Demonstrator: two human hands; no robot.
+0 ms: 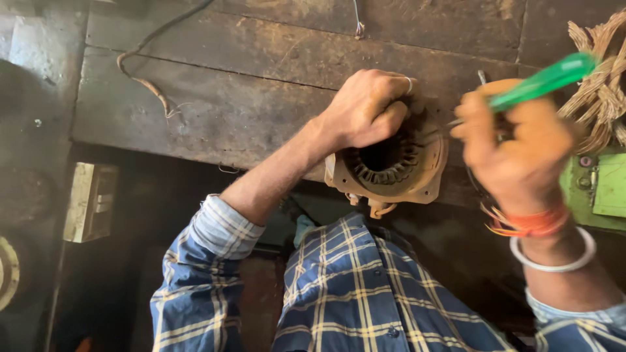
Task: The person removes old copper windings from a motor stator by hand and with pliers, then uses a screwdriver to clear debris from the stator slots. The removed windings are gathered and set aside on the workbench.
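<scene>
One round motor stator (391, 166), tan housing with dark ribbed slots around a hollow bore, sits at the near edge of the worn wooden counter (228, 98). The left hand (368, 107) is closed over its top rim; the right hand (518, 146) is closed around one green-handled screwdriver (544, 81), beside one bundle of copper wire (600, 91)

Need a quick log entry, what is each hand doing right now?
Left hand: closed, gripping the top edge of the round motor stator.
Right hand: closed around the green-handled screwdriver, its tip towards the stator.
</scene>
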